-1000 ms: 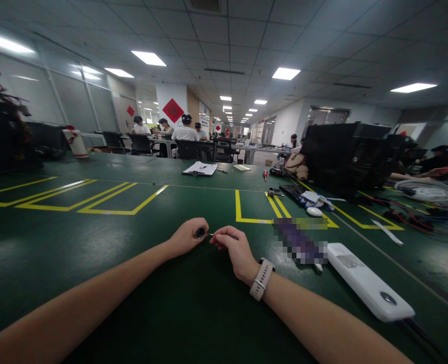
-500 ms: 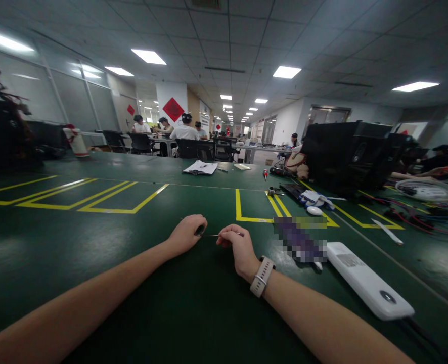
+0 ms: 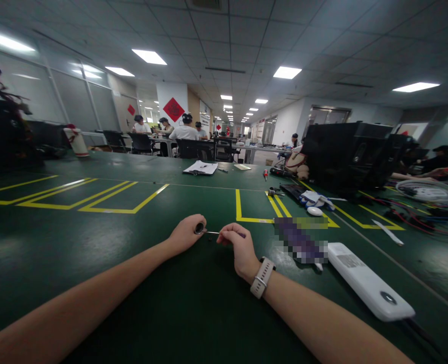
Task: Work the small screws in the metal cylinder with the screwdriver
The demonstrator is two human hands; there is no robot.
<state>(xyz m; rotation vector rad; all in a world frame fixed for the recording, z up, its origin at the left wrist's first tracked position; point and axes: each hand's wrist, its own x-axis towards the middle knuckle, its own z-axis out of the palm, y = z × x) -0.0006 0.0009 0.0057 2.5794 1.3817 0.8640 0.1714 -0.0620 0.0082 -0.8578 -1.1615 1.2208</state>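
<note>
My left hand is closed round a small round metal part, whose dark hollow end faces towards me. Between the fingertips of my right hand is a slim screwdriver. Its thin bright shaft points left and reaches the metal part; whether the tip sits inside it is hidden by my left fingers. A bit of dark purple handle shows behind the right fingers. On the green table, just under the shaft, lies a tiny dark piece, too small to name.
To the right lie a white power strip, a blurred-out flat object, a white mouse-shaped item and gloves. Further off are a metal part, a clipboard and a black case. Several people sit beyond.
The metal part has turned in my left hand, so more of its hollow end shows. More of the screwdriver's shaft is visible. A tiny dark piece now shows on the table below it.
</note>
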